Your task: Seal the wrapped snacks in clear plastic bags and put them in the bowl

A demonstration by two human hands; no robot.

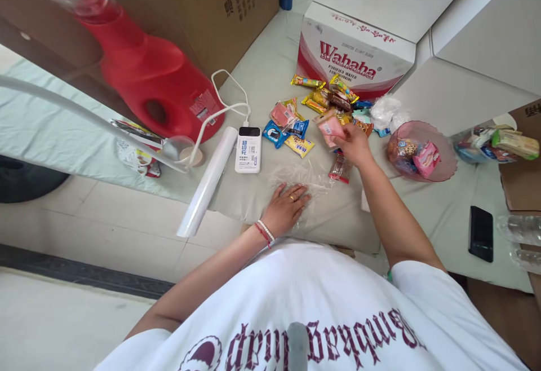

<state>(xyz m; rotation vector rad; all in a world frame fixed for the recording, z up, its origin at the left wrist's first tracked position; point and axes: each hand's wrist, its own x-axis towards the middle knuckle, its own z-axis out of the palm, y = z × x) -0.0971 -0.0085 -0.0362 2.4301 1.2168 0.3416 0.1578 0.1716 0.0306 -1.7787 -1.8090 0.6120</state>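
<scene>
My left hand [287,208] lies flat with fingers spread on a clear plastic bag [313,182] near the table's front edge. In my right hand [354,144] is a pink wrapped snack [331,128], pinched at its edge above the table. Beneath that hand sits a dark red snack packet [340,168]. To its left are a yellow packet [299,145], a blue packet [274,134] and another pink packet [282,114]. Behind, several yellow-wrapped snacks [323,98] form a loose pile.
Right of the pile stands a pink clear bowl [448,159] with packets inside. A white power bank [248,157] with a cable, a plastic film roll [207,185] and a red jug [160,78] are at left. A Wahaha carton [350,49] is behind; a black phone [480,233] lies right.
</scene>
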